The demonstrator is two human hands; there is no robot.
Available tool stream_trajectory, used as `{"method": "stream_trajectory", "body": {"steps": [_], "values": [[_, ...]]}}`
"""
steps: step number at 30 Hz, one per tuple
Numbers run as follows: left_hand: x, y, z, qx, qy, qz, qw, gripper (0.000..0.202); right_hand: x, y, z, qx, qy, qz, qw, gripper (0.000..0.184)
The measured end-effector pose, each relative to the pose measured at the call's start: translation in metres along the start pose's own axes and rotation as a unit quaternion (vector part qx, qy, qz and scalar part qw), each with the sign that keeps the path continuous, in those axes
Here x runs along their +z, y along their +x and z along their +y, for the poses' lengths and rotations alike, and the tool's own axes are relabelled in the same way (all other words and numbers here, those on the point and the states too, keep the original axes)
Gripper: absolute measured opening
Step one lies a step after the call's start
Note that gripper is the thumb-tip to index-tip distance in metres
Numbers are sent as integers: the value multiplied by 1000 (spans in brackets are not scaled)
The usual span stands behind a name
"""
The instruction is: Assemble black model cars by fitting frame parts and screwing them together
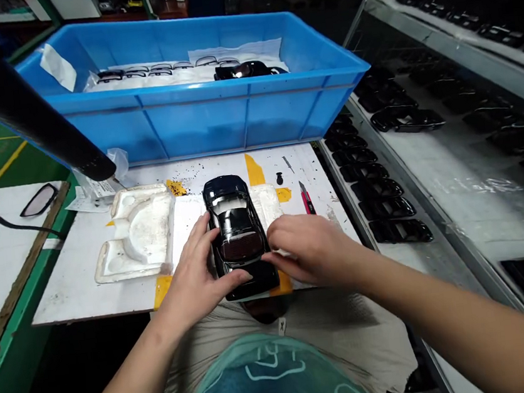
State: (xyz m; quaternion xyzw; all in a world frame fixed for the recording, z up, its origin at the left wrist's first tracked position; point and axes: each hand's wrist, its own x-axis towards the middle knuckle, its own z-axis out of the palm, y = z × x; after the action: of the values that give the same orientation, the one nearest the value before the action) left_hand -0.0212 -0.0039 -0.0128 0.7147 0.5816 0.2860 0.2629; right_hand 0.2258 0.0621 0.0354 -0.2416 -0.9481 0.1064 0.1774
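Glossy black model car body [235,223] is being worked on here, laid on the white work board [70,297] close to the near edge, right between both hands. It's braced by the left hand [199,273], which is opened wide: fingers along its left side, thumb laid over the near end. At the right hand [303,245] the fingers are bunched up by the right flank, but whether anything small is pinched there can't be told, the fingertips being hidden.

As for progress, a dark glossy window panel [242,247] can be seen sitting in the cabin's near opening, so that bit looks done, though whether it's actually fixed can't be made out. Work at the side seems unfinished, judging by how the right hand is placed.

Just beyond, a red-handled box cutter [309,202] and a small black part [279,179] are left lying untouched on the board, and a white foam form [152,225] is parked off to the left. Further out, dark-framed clear pieces [161,68] are laid in rows inside the big blue plastic bin [187,123], so plenty is apparently unused. More black car bodies [401,231] are lined up on the metal rack at the right; finished or not, that can't be told.
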Motion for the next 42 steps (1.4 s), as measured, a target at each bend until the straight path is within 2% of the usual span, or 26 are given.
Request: {"method": "stream_trajectory", "body": {"steps": [2,5,9,11,13,15,17,20,23,26,31,35,39,42], "values": [[3,3,-3,29,9,11,999,80,2,6,-11,-52,-89,-43,994,18],[7,6,-8,61,22,23,998,87,0,19,-19,-122,-143,-69,980,20],[12,5,-10,87,39,55,994,92,-7,29,-22,-191,-154,-46,968,27],[14,4,-10,94,46,66,992,94,-9,29,-21,-199,-135,-32,970,27],[13,4,-9,93,49,65,992,96,-8,28,-18,-161,-102,-11,982,20],[10,6,-7,85,44,55,994,96,-5,27,-14,-90,-58,25,994,11],[7,8,-4,72,32,49,996,98,2,25,-9,-43,2,56,998,24],[6,12,-2,68,38,47,996,98,15,21,-6,-24,59,60,996,48],[9,13,-3,76,65,52,994,99,23,19,-6,7,35,63,997,47],[12,10,-4,76,75,64,992,96,27,19,-7,49,36,104,993,47],[11,11,-2,71,59,74,993,100,33,25,-9,66,61,92,992,49],[13,21,-1,52,24,103,993,119,42,34,-12,93,41,136,986,49],[18,29,-1,55,33,69,996,116,44,40,-15,82,19,120,989,44],[21,30,-1,56,43,78,994,114,42,40,-14,63,4,107,992,40]]}}
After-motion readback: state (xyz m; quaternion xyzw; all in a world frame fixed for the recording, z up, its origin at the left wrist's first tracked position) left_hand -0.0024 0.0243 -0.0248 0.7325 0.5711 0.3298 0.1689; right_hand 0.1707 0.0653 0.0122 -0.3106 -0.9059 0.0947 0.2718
